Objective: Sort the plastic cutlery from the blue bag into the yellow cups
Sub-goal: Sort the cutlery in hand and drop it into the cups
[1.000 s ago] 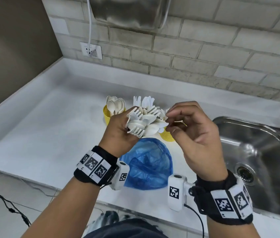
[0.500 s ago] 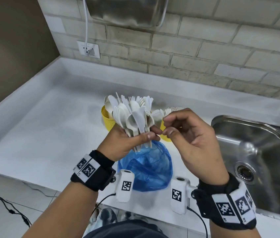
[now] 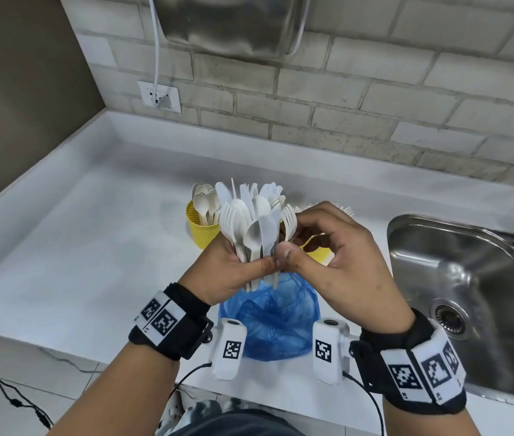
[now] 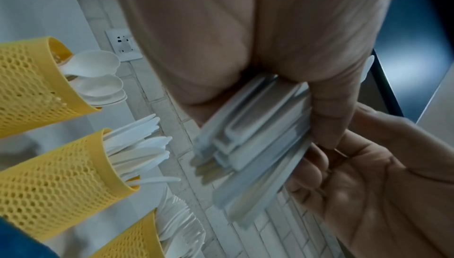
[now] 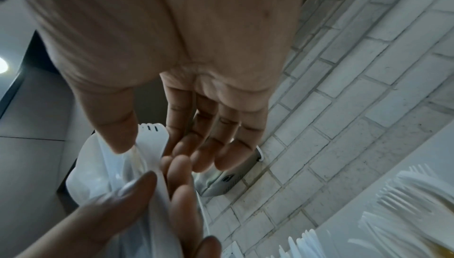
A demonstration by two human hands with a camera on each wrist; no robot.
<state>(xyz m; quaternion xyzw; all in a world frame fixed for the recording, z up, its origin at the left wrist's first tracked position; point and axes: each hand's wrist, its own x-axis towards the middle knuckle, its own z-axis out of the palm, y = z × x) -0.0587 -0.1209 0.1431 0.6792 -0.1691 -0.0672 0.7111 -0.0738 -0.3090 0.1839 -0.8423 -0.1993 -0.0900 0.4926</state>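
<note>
Three yellow cups (image 4: pixel 44 180) are counted in the left wrist view: one with spoons (image 4: pixel 90 64), one with knives (image 4: pixel 137 145), one with forks (image 4: pixel 179 227). One blue bag (image 3: pixel 269 322) is seen, and one mixed bundle of cutlery (image 3: pixel 255 228), too crowded to be counted. Two hands (image 3: pixel 227 269) (image 3: pixel 343 262) are seen.

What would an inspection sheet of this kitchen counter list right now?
Surface: white countertop, bare where visible.
Job's things: blue bag on the counter at its near edge; three yellow mesh cups, spoon cup, knife cup, fork cup; mixed cutlery bundle held upright above the bag.
Clutter: nothing seen.
Hands: left hand grips the bundle by its handles; right hand pinches a fork at the bundle.
Cables: white cord runs to the wall socket; black cables on the floor.
Surroundings: brick wall, steel sink to the right.
</note>
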